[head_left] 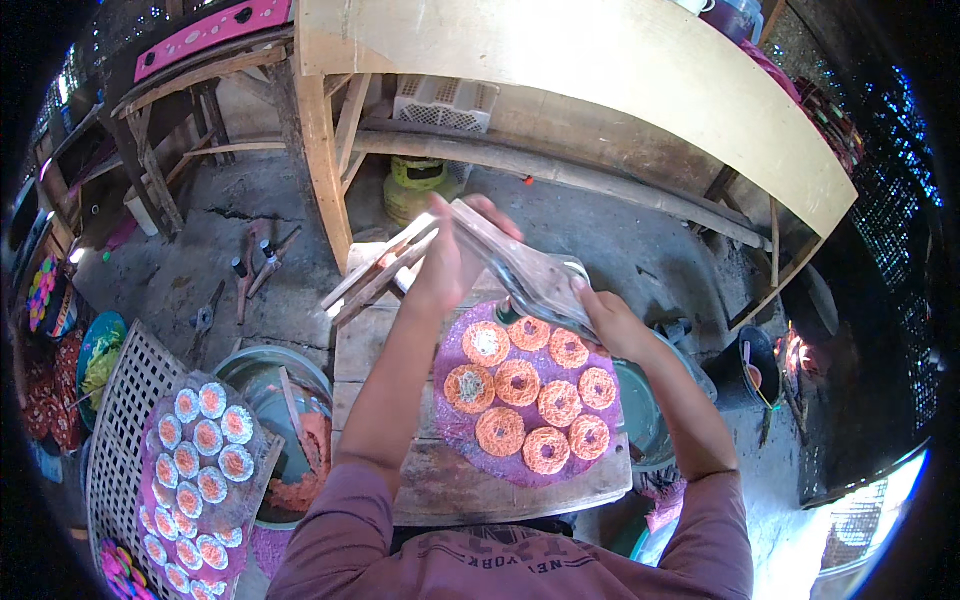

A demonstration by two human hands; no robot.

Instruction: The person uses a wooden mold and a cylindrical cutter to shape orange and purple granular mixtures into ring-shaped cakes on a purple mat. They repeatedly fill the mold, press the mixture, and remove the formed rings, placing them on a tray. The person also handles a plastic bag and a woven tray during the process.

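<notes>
I'm getting a strong daylight feed here: the pale tabletop glares almost white along its upper part, and the lower right corner burns right out. Pinpricks of light pierce the dark wall at right. Underneath that tabletop I've got dim shadow. Motion blur smears the left hand and the wooden tool, yet the orange rings read fairly crisply. Straight edges bow toward my black fisheye rim.
</notes>
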